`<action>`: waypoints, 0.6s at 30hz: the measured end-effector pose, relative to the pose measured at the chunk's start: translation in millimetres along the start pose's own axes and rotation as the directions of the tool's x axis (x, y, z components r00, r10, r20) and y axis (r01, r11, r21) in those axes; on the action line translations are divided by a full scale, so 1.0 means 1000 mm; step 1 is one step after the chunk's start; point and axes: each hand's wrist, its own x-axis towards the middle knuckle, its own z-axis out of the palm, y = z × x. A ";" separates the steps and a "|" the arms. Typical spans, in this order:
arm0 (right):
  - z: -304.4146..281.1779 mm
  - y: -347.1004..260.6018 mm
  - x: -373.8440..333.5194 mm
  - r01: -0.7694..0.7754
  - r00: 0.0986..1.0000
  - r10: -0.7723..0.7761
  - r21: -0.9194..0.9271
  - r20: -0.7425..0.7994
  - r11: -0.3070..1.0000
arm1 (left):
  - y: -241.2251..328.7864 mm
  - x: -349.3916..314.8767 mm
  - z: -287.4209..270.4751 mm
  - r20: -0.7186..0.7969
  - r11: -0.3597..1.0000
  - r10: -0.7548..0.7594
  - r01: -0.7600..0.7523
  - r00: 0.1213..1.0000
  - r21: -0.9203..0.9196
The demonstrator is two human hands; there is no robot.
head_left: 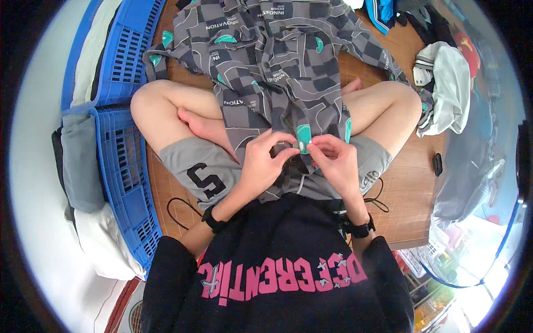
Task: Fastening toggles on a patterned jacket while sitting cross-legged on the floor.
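Note:
A grey and black patterned button-up shirt (288, 66) with teal patches lies spread in front of me, its lower end across my lap. My left hand (269, 158) pinches the cloth near the hem, thumb against forefinger, at the left edge of a teal patch. Close beside it, my right hand (336, 161) grips the same patch from the right with thumb and fingers. A small pale spot shows between the fingertips; whether it is a button, I cannot tell. The shirt's sleeves reach out to both sides beyond my knees.
Blue plastic crates (125, 172) stand along the left, with folded grey cloth (82, 161) over one rim. A white garment (449, 89) lies to the right, near a small black object (438, 165). Clear plastic sheeting (472, 183) hangs at the right edge. The wooden floor (402, 194) is beneath me.

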 end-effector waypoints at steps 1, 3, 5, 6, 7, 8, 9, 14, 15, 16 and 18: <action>0.000 -0.002 0.000 0.011 1.000 -0.012 -0.059 -0.028 0.998 | -0.003 0.001 0.000 -0.035 0.994 0.110 -0.110 0.993 -0.005; 0.003 -0.004 -0.001 0.022 0.998 -0.029 -0.122 -0.056 0.992 | -0.003 -0.001 -0.002 -0.049 0.993 0.113 -0.114 0.992 -0.022; 0.007 -0.006 -0.004 0.038 0.996 -0.046 -0.097 -0.080 0.995 | -0.002 -0.001 -0.002 -0.055 0.992 0.121 -0.123 0.991 -0.036; 0.007 -0.008 -0.003 0.041 0.995 -0.049 -0.098 -0.083 0.994 | -0.001 0.000 -0.002 -0.068 0.992 0.110 -0.114 0.992 -0.057; 0.007 -0.010 -0.003 0.016 0.998 -0.020 -0.051 -0.066 0.999 | 0.000 -0.001 -0.002 -0.079 0.992 0.097 -0.103 0.992 -0.079; 0.007 -0.011 -0.004 -0.009 0.999 0.008 -0.005 -0.047 1.000 | -0.001 -0.001 -0.003 -0.077 0.991 0.098 -0.104 0.992 -0.080; 0.007 -0.012 -0.004 -0.009 0.999 0.009 -0.005 -0.049 1.000 | -0.002 -0.001 -0.004 -0.075 0.989 0.116 -0.122 0.990 -0.080; 0.007 -0.011 -0.005 0.009 0.999 -0.010 -0.042 -0.031 0.999 | -0.006 -0.001 -0.005 -0.047 0.987 0.154 -0.156 0.987 -0.036; 0.007 -0.009 -0.004 0.009 1.000 -0.010 -0.042 -0.029 0.999 | -0.008 -0.002 -0.004 -0.062 0.989 0.136 -0.139 0.989 -0.051; 0.005 -0.009 -0.003 -0.035 0.999 0.035 0.026 0.002 0.999 | -0.009 -0.003 -0.004 -0.076 0.990 0.117 -0.122 0.990 -0.070; 0.001 -0.007 -0.003 -0.084 0.996 0.081 0.090 0.038 0.992 | -0.007 -0.002 -0.003 -0.077 0.986 0.142 -0.148 0.987 -0.071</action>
